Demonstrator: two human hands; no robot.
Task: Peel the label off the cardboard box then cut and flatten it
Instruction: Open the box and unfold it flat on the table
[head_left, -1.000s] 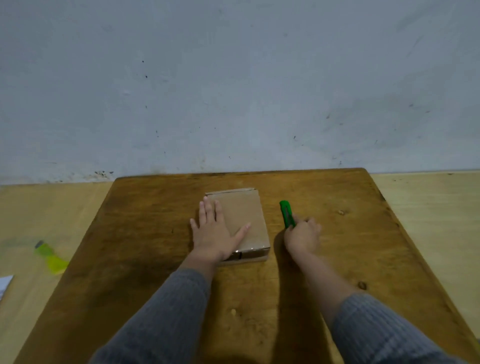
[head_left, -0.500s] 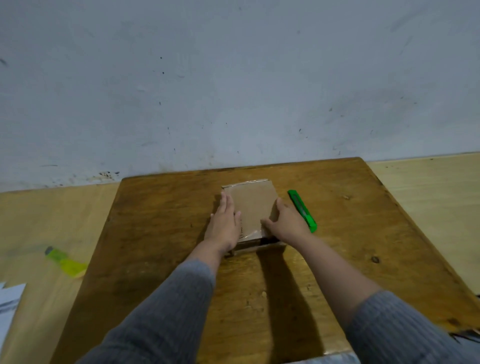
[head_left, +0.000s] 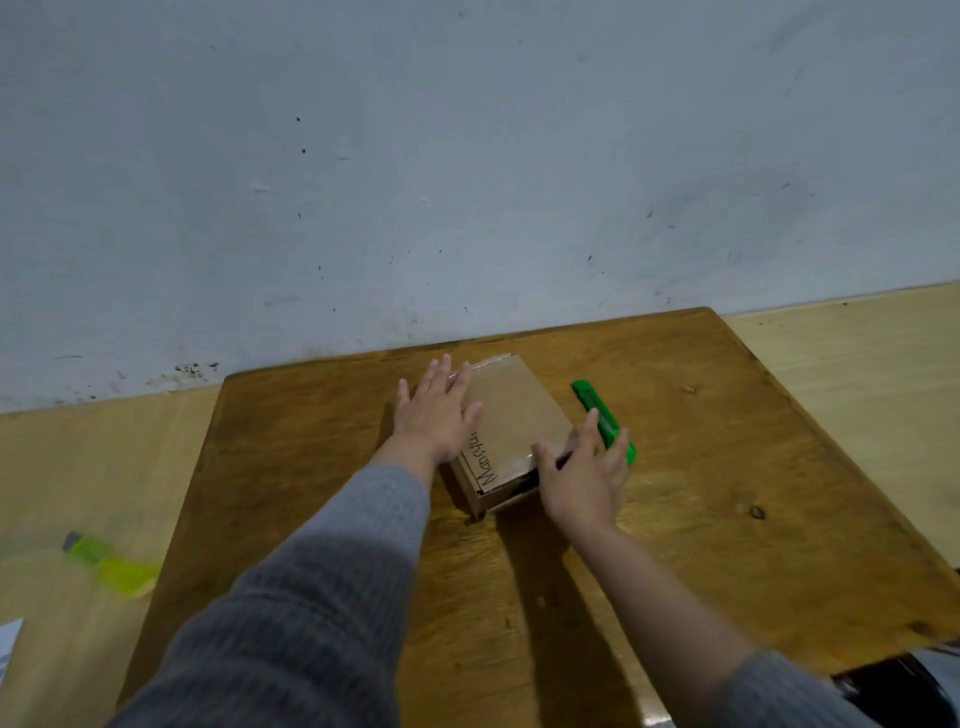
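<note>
Lying flat on the far middle of the wooden table (head_left: 727, 519), the cardboard box (head_left: 511, 410) sits between the person's two hands, its long side running away toward the grey wall (head_left: 467, 156) and turned a little to the right. The left hand (head_left: 434, 415) rests along the box's left edge with fingers straight and spread, the fingertips reaching the far left corner and the thumb lying over the top face; it curls round nothing. Handwriting in black runs along the near left part of the top, just beside that thumb. The right hand (head_left: 584, 480) is at the box's near right corner, fingers mostly straight, thumb pressed against the corner's top edge and the other fingers stretched past the right side. Under those fingers, touching or just over it, I cannot tell which, lies the green utility knife (head_left: 597, 410), just beside the box and roughly parallel to it. Both grey sleeves (head_left: 311, 597) reach in from below. On the pale floor to the left lies a yellow-green object (head_left: 111, 564), blurred.
</note>
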